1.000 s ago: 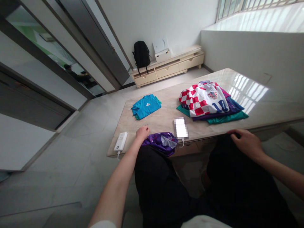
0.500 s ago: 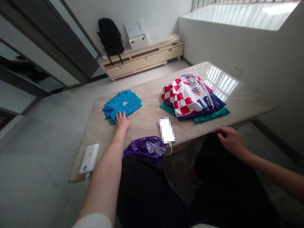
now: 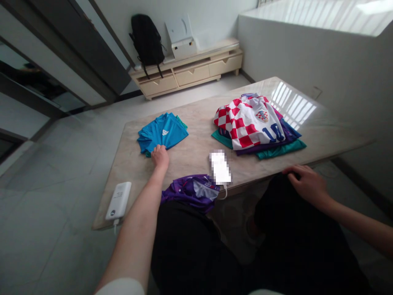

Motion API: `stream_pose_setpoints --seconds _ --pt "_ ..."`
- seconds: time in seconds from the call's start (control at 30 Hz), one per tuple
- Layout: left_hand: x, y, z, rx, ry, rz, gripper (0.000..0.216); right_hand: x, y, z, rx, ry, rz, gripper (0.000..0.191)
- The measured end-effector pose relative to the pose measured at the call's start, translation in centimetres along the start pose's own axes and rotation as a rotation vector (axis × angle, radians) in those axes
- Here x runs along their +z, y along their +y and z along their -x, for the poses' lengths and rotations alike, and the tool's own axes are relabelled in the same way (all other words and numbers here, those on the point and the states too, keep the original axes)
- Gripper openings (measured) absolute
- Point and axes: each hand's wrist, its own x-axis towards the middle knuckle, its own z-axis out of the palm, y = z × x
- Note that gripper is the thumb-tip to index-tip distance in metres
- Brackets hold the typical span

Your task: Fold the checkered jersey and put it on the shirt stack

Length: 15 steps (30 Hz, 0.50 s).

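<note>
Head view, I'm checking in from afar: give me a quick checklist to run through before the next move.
Left hand on the folded blue jersey: ok, fingers rest on its near edge.
Blue jersey lying flat and folded: ok.
Right hand free of any item: ok, nothing visible in it.
Red-and-white checked jersey lying on the stacked shirts: ok.
Purple garment folded: not ok, it lies bunched at the table's near edge.
Pixelated white object: cannot tell, it is blurred out.
</note>
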Motion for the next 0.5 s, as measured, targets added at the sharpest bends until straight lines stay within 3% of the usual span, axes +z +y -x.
stream_pose_setpoints --seconds 0.23,0.5 --pt "-2.2 0.7 1.6 -0.060 0.021 0.125 0.028 -0.5 -0.1 0.0 0.011 0.005 -0.013 0.027" --pt "-7.2 4.4 1.9 -0.396 0.264 0.499 0.027 -1.9 -1.5 0.9 -0.043 0.045 -0.055 0.027"
